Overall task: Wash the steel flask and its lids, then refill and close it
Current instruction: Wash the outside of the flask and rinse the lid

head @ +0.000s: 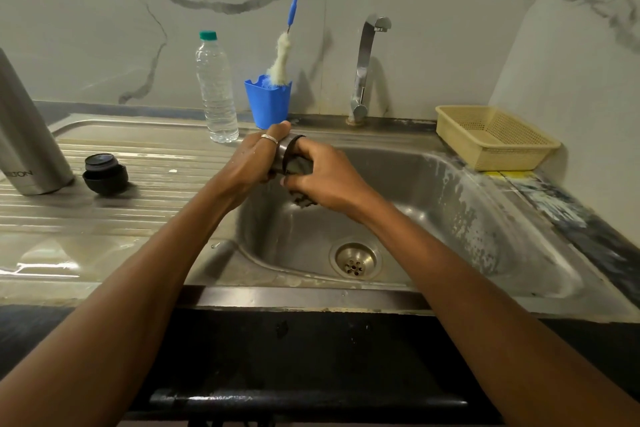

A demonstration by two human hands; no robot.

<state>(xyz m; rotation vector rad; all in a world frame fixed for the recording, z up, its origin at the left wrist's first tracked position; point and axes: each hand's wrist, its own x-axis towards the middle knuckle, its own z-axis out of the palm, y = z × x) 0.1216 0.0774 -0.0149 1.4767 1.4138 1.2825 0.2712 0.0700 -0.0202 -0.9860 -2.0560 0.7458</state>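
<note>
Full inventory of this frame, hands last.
Steel flask: 1, silver, drainboard left
Black round lid: 1, black, beside flask
Steel cup lid: 1, silver, over basin
Dark scrub pad: 1, grey-black, right hand
Clear plastic bottle: 1, green cap, drainboard rear
Blue plastic cup: 1, blue, behind basin
Bottle brush: 1, blue handle, in cup
Chrome tap: 1, silver, behind basin
Beige plastic basket: 1, beige, counter right
Steel sink: 1, silver, centre
Left hand: 1, holds cup lid
Right hand: 1, grips pad
</note>
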